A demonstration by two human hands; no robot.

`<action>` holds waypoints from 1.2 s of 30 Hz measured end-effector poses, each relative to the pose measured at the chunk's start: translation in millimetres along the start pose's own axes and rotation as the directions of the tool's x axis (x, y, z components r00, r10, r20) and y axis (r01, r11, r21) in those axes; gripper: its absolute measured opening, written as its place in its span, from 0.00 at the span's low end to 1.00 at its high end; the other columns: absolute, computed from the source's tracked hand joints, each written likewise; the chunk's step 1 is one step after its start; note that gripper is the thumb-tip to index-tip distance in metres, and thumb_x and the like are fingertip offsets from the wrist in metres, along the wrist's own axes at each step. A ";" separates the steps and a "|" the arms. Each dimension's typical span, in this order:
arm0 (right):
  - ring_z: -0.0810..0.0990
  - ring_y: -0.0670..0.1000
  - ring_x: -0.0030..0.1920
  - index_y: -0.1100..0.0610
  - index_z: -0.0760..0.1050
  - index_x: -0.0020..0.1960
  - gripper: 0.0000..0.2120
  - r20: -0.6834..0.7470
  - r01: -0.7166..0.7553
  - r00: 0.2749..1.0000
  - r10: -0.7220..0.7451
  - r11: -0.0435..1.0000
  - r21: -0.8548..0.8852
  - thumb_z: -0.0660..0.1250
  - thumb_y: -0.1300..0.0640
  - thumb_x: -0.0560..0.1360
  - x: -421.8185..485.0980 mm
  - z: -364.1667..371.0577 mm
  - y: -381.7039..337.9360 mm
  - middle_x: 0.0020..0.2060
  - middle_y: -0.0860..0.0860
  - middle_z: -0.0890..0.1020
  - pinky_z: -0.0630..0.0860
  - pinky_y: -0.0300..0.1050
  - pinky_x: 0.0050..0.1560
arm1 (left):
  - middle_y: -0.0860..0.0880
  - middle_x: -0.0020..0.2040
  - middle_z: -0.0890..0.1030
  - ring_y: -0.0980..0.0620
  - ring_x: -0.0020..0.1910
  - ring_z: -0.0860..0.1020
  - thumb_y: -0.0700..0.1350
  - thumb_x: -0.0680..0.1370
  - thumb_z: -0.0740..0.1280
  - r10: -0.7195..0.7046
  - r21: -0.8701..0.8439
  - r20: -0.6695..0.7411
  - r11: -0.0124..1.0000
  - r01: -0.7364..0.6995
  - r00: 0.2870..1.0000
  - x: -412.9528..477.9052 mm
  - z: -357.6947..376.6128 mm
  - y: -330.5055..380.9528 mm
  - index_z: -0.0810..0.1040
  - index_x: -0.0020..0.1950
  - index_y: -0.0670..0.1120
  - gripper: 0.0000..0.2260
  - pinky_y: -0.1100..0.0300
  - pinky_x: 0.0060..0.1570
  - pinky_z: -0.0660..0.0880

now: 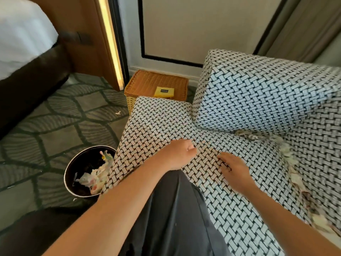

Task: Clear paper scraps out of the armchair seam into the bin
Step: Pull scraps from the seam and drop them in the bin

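Observation:
The armchair point(258, 100) is covered in black-and-white woven fabric. Paper scraps point(287, 154) lie along the seam between the seat and the back and right side, running from the back cushion's lower edge down toward the bottom right. A round black bin point(73, 172) stands on the carpet left of the chair, with crumpled paper point(96, 176) inside. My left hand point(180, 154) hovers over the seat's left part with its fingers curled into a fist; nothing shows in it. Fingers spread, my right hand point(234, 169) rests flat on the seat, left of the scraps.
A wicker basket point(156, 84) with a yellow card point(163, 92) on its lid stands behind the left armrest. A bed point(22, 52) is at the far left. Small scraps point(118, 113) lie on the patterned carpet. My dark trousers point(175, 218) press against the seat front.

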State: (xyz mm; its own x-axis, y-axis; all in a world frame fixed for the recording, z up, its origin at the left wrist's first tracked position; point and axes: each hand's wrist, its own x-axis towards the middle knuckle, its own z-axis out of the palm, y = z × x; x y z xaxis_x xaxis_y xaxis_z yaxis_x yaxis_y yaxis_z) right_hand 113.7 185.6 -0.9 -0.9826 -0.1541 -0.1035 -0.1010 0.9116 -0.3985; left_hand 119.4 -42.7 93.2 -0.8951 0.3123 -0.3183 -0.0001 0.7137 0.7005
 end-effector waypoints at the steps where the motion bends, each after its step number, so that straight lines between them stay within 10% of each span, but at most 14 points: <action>1: 0.68 0.48 0.68 0.50 0.70 0.66 0.19 -0.048 -0.025 0.999 0.026 1.000 0.014 0.63 0.59 0.75 -4.2 -3.6 12.7 0.66 0.46 0.72 0.64 0.54 0.70 | 0.48 0.48 0.77 0.53 0.45 0.76 0.52 0.80 0.54 0.004 0.015 0.010 1.000 -0.004 1.000 7.0 5.7 8.2 0.73 0.53 0.42 0.14 0.58 0.47 0.72; 10: 0.71 0.53 0.60 0.59 0.70 0.63 0.17 -0.417 -0.355 0.824 0.384 0.923 0.149 0.61 0.53 0.77 -4.0 -10.1 75.4 0.59 0.55 0.75 0.70 0.49 0.63 | 0.45 0.73 0.60 0.48 0.71 0.62 0.49 0.80 0.57 -0.008 0.192 -0.073 0.981 0.022 0.997 70.0 70.6 29.8 0.59 0.73 0.45 0.22 0.55 0.68 0.61; 22: 0.66 0.52 0.65 0.52 0.66 0.66 0.23 -0.449 -0.464 0.783 0.430 0.885 0.038 0.58 0.43 0.75 27.1 -9.4 83.5 0.63 0.51 0.71 0.62 0.53 0.67 | 0.52 0.76 0.51 0.53 0.75 0.47 0.53 0.80 0.54 0.164 0.397 -0.197 0.915 -0.074 0.967 136.5 136.8 27.2 0.52 0.75 0.50 0.25 0.54 0.71 0.42; 36: 0.66 0.55 0.62 0.47 0.57 0.72 0.31 -0.466 -0.587 0.716 0.520 0.809 0.000 0.55 0.35 0.74 73.2 -14.7 92.7 0.62 0.53 0.71 0.63 0.53 0.60 | 0.51 0.75 0.59 0.52 0.72 0.62 0.49 0.80 0.52 0.335 0.492 -0.300 0.856 -0.156 0.893 204.4 157.0 52.8 0.54 0.75 0.49 0.23 0.48 0.70 0.58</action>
State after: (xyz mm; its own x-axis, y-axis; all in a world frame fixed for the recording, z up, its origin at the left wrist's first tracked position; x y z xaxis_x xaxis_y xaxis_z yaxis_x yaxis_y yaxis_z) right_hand 30.1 264.5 -32.0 -0.8289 0.5408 0.1432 0.4953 0.8284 -0.2616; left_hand 6.4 157.3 -35.1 -0.9332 0.3302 0.1422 0.3592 0.8709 0.3355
